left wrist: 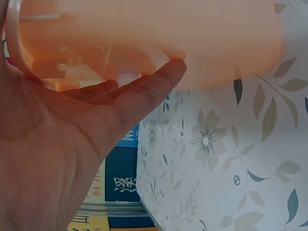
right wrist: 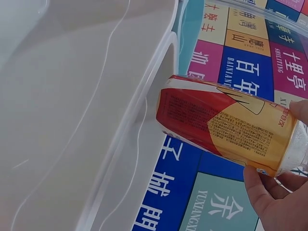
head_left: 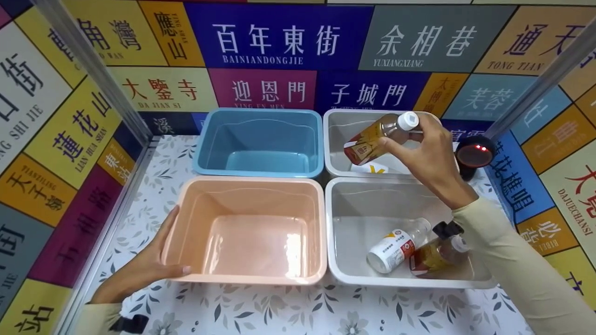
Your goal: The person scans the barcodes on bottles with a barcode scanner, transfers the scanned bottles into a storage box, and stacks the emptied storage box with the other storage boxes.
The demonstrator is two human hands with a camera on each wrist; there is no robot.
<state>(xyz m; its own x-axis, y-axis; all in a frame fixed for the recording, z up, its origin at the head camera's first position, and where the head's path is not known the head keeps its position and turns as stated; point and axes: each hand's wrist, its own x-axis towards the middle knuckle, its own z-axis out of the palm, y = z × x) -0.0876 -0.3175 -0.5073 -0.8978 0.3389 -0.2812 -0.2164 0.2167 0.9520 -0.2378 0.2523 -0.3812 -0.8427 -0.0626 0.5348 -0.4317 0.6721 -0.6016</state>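
My right hand (head_left: 430,156) grips a drink bottle (head_left: 368,139) with a white cap and a red and yellow label. The bottle hangs tilted above the back grey bin (head_left: 328,139), cap toward the upper right. In the right wrist view, thumb and fingers (right wrist: 269,197) are round the bottle (right wrist: 226,125) near its clear upper part. A white-labelled item (head_left: 370,168) lies inside that bin, partly hidden. My left hand (head_left: 144,260) rests against the left side of the peach bin (head_left: 256,277), with straight fingers (left wrist: 149,91) touching its outer wall in the left wrist view.
The front grey bin (head_left: 342,274) holds a clear bottle with a white label (head_left: 391,251) and another red and yellow bottle (head_left: 435,258). A blue bin (head_left: 258,174) stands back left. A black device with red lights (head_left: 475,153) sits right. Printed panels enclose the patterned table (head_left: 279,311).
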